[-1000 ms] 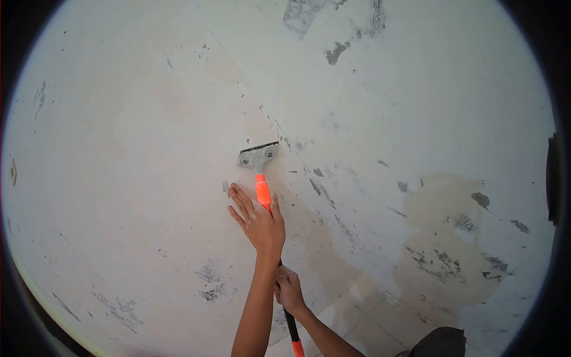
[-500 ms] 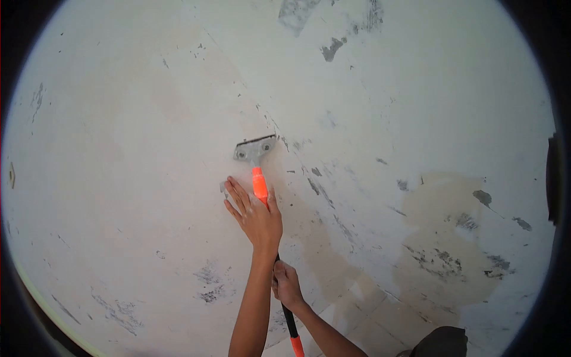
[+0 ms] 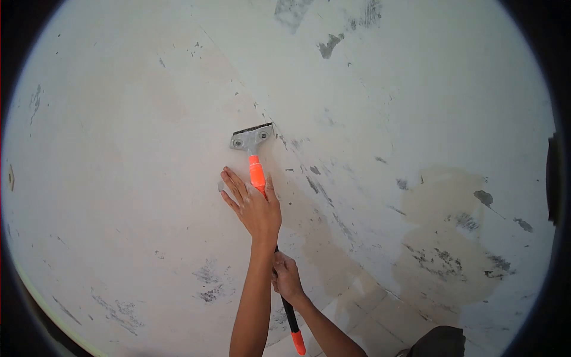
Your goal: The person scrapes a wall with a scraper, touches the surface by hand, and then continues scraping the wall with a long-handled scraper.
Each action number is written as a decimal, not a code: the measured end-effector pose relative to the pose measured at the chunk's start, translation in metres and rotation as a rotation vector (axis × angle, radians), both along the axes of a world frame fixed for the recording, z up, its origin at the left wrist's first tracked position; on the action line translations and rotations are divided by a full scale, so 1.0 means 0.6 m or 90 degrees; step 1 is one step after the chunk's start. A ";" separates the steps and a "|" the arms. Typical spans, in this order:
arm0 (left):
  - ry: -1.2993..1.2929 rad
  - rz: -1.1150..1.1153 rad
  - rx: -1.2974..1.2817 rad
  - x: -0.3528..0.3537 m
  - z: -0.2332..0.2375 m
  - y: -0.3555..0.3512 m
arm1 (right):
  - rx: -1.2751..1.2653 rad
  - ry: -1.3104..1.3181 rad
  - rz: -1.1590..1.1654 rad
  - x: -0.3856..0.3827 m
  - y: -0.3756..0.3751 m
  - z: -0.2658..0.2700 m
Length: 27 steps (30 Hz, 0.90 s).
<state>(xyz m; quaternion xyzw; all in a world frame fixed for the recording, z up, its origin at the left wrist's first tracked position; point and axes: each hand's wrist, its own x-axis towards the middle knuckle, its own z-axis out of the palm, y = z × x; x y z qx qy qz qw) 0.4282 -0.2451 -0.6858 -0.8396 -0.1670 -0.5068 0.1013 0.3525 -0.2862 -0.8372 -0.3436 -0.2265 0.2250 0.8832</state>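
A scraper with a grey metal head, a dark blade edge and an orange and black handle lies against the white, patchy wall surface. My left hand rests flat over the handle below the orange collar, fingers stretched out and thumb along the right side. Part of the handle is hidden beneath that palm. Lower down, my right hand is wrapped round the black shaft, which ends in an orange tip. White dust marks the left fingers.
Dark bare patches and a grey scrape mark the surface. A faint diagonal line of dark flecks runs right of the scraper. Pale tiles show at lower right, near a dark rounded thing.
The scraper head has slid a little up and slightly left along the surface. Both hands have moved upward with it, keeping their places on the handle.
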 end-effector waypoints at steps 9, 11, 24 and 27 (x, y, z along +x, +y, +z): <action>0.015 -0.001 0.000 -0.026 -0.040 0.002 | -0.020 0.020 0.019 -0.033 -0.017 -0.026; 0.015 -0.001 -0.001 -0.030 -0.035 -0.002 | -0.014 0.025 0.025 -0.037 -0.015 -0.024; 0.008 -0.012 0.012 -0.028 -0.028 -0.006 | 0.027 0.022 0.050 -0.035 -0.012 -0.021; 0.005 -0.028 0.012 -0.027 -0.026 -0.004 | 0.035 0.024 0.064 -0.036 -0.017 -0.015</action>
